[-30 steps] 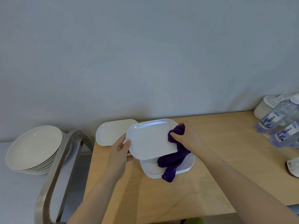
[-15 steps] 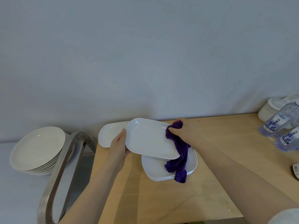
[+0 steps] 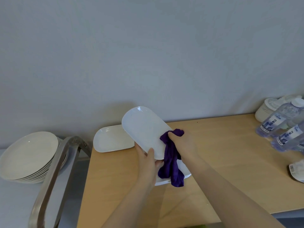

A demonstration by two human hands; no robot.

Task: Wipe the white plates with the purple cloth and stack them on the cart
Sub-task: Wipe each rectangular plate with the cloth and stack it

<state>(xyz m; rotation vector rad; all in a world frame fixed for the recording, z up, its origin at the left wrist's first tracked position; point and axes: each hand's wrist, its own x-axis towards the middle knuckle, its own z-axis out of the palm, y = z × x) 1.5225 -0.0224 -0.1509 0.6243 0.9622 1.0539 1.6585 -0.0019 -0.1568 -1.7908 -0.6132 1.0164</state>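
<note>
**Plate held tilted for wiping, purple cloth at its right edge**

The wooden table [image 3: 213,162] fills the right and centre of the view and serves as your working surface. To its left stands the cart [image 3: 54,175], seen by its curved metal handle, with a stack of round plates [image 3: 28,155] on the pale surface at far left, probably the pile of finished ware. At the far right of the table lie water bottles [image 3: 283,127] and a white lidded container [image 3: 266,111], well apart from the work.

The held plate [image 3: 144,130], an oblong white dish, is raised off the table and tilted, its far end highest; this angle likely presents the face to your wiping hand. Another oblong plate [image 3: 111,139] lies flat at the table's far left edge. A lower plate [image 3: 185,170] rests on the table beneath your hands; whether it is one plate or several cannot be told.

Your left hand [image 3: 148,163] grips the near end of the held plate, thumb on top, steadying it. Your right hand [image 3: 182,142] is closed round the purple cloth [image 3: 171,158], pressing it to the plate's right edge; the loose end hangs down over the lower plate.

Judged from this, wiping is in hand and stacking not yet done.
</note>
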